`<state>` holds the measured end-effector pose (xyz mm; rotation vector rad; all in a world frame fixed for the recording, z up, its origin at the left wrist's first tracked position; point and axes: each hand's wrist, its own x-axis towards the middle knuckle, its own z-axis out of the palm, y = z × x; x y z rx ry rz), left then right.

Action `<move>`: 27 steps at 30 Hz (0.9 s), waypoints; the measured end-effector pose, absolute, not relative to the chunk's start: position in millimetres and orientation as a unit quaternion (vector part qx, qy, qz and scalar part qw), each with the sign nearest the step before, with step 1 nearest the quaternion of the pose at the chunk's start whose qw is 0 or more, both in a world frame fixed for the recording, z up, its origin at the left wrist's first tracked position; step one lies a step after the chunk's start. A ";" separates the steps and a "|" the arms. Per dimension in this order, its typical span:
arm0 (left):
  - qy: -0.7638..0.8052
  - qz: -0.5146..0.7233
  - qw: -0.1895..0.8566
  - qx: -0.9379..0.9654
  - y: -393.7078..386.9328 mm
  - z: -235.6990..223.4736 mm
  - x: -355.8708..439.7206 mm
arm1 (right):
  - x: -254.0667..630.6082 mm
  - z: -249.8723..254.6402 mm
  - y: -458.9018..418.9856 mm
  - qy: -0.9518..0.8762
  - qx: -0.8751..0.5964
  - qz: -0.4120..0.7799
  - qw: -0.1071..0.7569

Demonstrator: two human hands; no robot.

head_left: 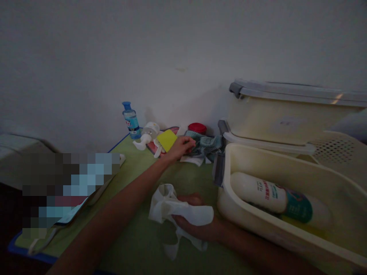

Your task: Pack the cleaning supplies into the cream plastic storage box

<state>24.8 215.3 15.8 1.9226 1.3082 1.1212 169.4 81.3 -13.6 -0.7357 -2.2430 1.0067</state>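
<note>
My left hand (180, 148) reaches far across the green table (134, 244) and rests on a teal cloth (205, 146) beside a yellow sponge (166, 139); its fingers curl onto the cloth. My right hand (190, 223) lies near the front, closed around a crumpled white wipe (172, 208) that drapes over its fingers. A white pump bottle (147, 135) lies on its side just left of the sponge.
A small blue-capped bottle (131, 120) stands by the wall, with a red lid (197, 128) behind the cloth. A cream basket (258, 225) at the right holds a white lotion bottle (269, 196). Lidded bins (286, 114) stack behind it. A blurred patch covers the left side.
</note>
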 end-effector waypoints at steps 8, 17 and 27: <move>0.380 0.255 0.346 0.819 212.7 15.1 13.1 | 167.8 -1.5 85.5 -0.800 -0.236 0.475 0.282; 0.413 0.308 0.352 0.782 208.4 11.8 6.2 | 158.7 -7.4 88.8 -0.718 -0.353 0.522 0.296; 0.360 0.575 0.579 0.452 213.2 30.2 -2.2 | 159.1 -9.2 93.3 -0.700 -0.350 0.547 0.297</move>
